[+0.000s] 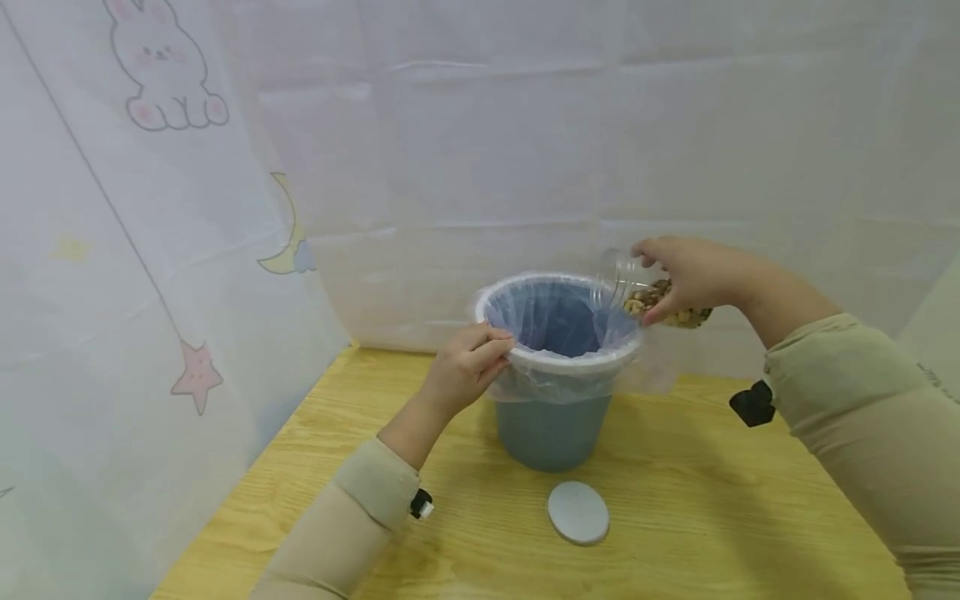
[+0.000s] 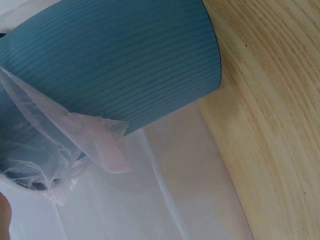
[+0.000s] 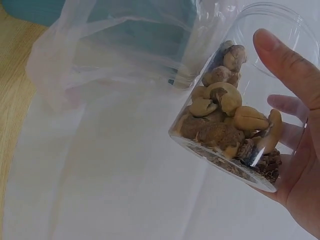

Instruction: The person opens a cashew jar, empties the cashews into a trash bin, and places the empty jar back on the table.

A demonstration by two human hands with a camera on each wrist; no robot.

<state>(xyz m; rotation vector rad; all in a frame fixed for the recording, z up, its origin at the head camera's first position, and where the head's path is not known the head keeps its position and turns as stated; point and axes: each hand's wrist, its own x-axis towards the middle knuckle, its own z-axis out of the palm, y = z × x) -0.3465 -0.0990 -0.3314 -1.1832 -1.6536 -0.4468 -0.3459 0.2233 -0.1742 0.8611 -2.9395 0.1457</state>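
A blue-grey bin point(image 1: 551, 429) lined with a clear plastic bag point(image 1: 570, 379) stands on the wooden table point(image 1: 712, 500). My left hand point(image 1: 491, 342) grips the bin's near-left rim, fingers curled over the bag edge. My right hand point(image 1: 660, 283) holds a clear jar point(image 1: 637, 287) of mixed nuts, tipped on its side with the mouth over the bin's right rim. In the right wrist view the jar point(image 3: 235, 115) has nuts piled at its base, with my fingers point(image 3: 287, 65) around it. The left wrist view has the ribbed bin wall point(image 2: 115, 65) and loose bag point(image 2: 75, 140).
A round grey lid point(image 1: 577, 512) lies flat on the table in front of the bin. White sheeting point(image 1: 600, 125) with cartoon prints closes off the back and left. Bare wood lies to the bin's left and right.
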